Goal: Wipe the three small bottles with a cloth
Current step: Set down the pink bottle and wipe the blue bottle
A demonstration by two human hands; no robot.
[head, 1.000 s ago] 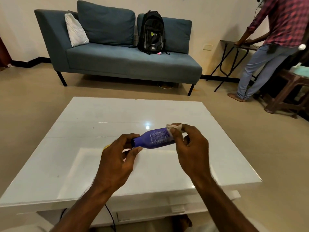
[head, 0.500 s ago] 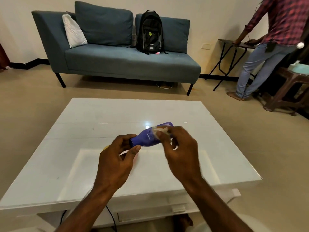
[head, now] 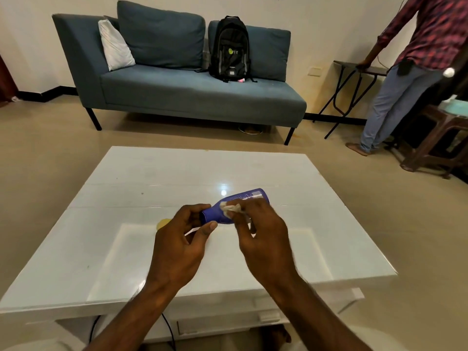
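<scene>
Only one bottle shows clearly: the purple bottle [head: 236, 205], and your hands cover part of it. Its cap end sits hidden inside your left hand [head: 181, 245], and the label text near the far end is too blurred to read. A yellow thing [head: 163, 223] peeks out behind your left hand on the table; most of it is blocked, can't tell what it is. Your right hand is slightly motion-blurred.

Your left hand is closed around the bottle's near end, thumb underneath, fingers curled over the top. Your right hand [head: 263, 235] pinches a small white cloth [head: 230, 208] between its fingertips and presses it against the bottle's side, close to the left hand's grip. How the cloth is folded under the fingers isn't visible.

The bottle is held in the air above the middle of the white glossy table [head: 106, 224], tilted, far end pointing up and right. Past the table stands a blue sofa [head: 192, 95] with a black backpack [head: 231, 50] on it. A person [head: 410, 79] stands at the right, cut off by the frame edge.
</scene>
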